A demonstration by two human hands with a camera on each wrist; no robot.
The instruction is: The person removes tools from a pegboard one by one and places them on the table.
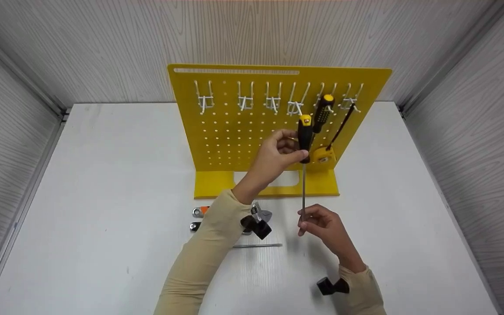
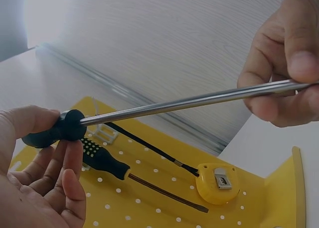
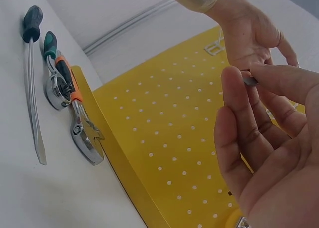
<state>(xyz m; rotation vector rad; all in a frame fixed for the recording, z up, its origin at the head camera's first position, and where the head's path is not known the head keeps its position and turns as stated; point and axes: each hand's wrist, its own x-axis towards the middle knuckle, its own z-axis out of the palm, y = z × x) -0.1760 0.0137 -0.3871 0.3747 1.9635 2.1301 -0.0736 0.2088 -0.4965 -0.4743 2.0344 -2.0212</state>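
A long screwdriver (image 1: 305, 135) stands upright before the yellow pegboard (image 1: 243, 153), its black handle with yellow end up near a white hook (image 1: 295, 106). My left hand (image 1: 273, 153) holds this handle between thumb and fingers. Lower down, my right hand (image 1: 324, 225) pinches the metal shaft near its tip; the flat tip (image 3: 250, 81) pokes out between thumb and finger in the right wrist view. Just right of the held handle, a second screwdriver (image 1: 323, 114) with a dotted handle hangs from its hook. A yellow tape measure (image 2: 218, 182) hangs by a black strap beside it.
On the white table (image 1: 116, 183) lie another screwdriver (image 3: 33, 83), a ratchet (image 3: 56, 86) with a green and black handle, and an adjustable wrench (image 3: 85, 131) with orange and black grip. My left forearm partly covers them in the head view. More white hooks (image 1: 245, 103) line the board's left side.
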